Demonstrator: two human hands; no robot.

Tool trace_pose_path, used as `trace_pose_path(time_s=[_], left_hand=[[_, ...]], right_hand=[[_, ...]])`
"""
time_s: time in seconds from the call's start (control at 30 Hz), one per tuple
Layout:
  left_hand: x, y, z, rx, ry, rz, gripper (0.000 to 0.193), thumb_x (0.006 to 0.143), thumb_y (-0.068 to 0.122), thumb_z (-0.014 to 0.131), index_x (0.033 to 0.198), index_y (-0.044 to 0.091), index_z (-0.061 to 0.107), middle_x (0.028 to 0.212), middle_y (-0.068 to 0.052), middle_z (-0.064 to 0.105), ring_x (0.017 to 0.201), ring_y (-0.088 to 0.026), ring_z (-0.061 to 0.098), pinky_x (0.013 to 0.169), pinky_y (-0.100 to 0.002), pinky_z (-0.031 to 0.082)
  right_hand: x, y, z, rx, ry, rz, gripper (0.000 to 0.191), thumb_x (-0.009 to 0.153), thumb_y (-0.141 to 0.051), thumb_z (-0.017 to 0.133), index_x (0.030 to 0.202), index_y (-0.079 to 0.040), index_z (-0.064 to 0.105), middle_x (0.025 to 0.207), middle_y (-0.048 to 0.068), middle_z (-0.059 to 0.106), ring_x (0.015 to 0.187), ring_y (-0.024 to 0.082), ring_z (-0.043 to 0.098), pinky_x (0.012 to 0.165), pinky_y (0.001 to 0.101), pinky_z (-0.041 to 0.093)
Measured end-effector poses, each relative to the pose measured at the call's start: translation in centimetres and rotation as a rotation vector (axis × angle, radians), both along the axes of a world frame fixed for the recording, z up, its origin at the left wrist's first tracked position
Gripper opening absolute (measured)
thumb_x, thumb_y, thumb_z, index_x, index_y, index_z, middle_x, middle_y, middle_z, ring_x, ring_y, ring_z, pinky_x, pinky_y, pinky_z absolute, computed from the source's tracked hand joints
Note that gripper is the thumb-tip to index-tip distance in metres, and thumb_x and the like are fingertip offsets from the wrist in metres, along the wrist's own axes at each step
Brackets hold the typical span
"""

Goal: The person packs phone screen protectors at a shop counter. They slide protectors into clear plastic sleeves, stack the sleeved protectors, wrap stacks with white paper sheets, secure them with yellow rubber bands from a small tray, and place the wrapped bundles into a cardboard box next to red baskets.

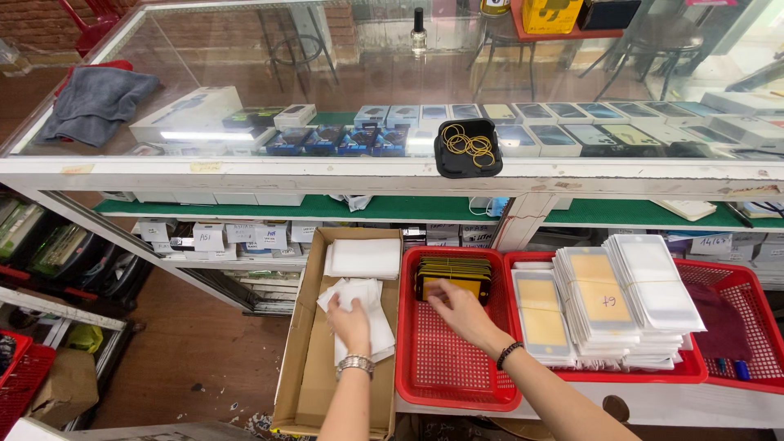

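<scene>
My left hand (349, 325), with a metal watch on the wrist, rests on a pile of white sheets (363, 314) inside an open cardboard box (304, 359), fingers curled onto the top sheet. My right hand (457, 309), a dark bead bracelet on its wrist, reaches into a red plastic basket (445, 371). Its fingertips touch a row of yellow-and-black flat packets (453, 276) standing at the basket's far end. Whether the fingers have pinched a packet I cannot tell.
A second red basket (719, 327) to the right holds tall stacks of clear sleeved packets (621, 298). Above runs a glass display counter (392, 175) with boxed goods, a black tray of rubber bands (467, 147), a grey cloth (96, 102) and a small bottle (419, 31).
</scene>
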State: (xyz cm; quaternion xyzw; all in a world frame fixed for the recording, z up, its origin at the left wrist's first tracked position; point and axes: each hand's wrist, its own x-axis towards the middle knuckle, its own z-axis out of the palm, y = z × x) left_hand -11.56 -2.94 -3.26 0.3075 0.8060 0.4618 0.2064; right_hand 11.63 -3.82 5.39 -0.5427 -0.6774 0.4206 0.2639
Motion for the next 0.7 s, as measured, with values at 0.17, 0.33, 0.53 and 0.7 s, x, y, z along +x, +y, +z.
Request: trace_pose_path(time_s=[0.17, 0.33, 0.53, 0.7], left_hand=[[-5.2, -1.4, -1.1, -0.555, -0.039, -0.070, 0.078, 0.081, 0.044, 0.081, 0.137, -0.004, 0.055, 0.141, -0.030, 0.056, 0.137, -0.043, 0.050, 0.120, -0.052, 0.035], [-6.4, 0.0, -0.1, -0.570, -0.276, -0.043, 0.100, 0.069, 0.040, 0.095, 0.139, -0.012, 0.046, 0.145, -0.029, 0.049, 0.135, -0.042, 0.048, 0.112, -0.049, 0.041], [-7.4, 1.3, -0.3, -0.528, -0.632, -0.160, 0.074, 0.064, 0.026, 0.094, 0.119, -0.016, 0.068, 0.119, -0.023, 0.074, 0.105, -0.034, 0.074, 0.092, -0.040, 0.057], [-6.2, 1.0, -0.8, -0.341, -0.511, -0.282, 0.059, 0.071, 0.016, 0.090, 0.117, -0.011, 0.065, 0.117, -0.023, 0.074, 0.101, -0.031, 0.074, 0.088, -0.038, 0.057]], right_hand=[[-3.9, -0.8, 0.8, -0.115, 0.011, 0.033, 0.035, 0.098, -0.024, 0.058, 0.127, -0.005, 0.063, 0.114, 0.012, 0.076, 0.104, 0.023, 0.073, 0.094, 0.0357, 0.057], [-5.4, -0.7, -0.4, -0.185, -0.066, 0.055, 0.035, 0.099, -0.024, 0.058, 0.129, -0.007, 0.063, 0.119, 0.010, 0.074, 0.109, 0.021, 0.071, 0.096, 0.0345, 0.056], [-5.1, -0.8, -1.9, -0.178, -0.061, 0.004, 0.036, 0.097, -0.025, 0.058, 0.128, -0.007, 0.064, 0.120, 0.009, 0.074, 0.108, 0.021, 0.071, 0.098, 0.0342, 0.056], [-5.3, -1.0, -2.5, -0.197, -0.088, -0.016, 0.036, 0.098, -0.025, 0.058, 0.128, -0.006, 0.065, 0.121, 0.009, 0.073, 0.112, 0.022, 0.070, 0.101, 0.0344, 0.053]])
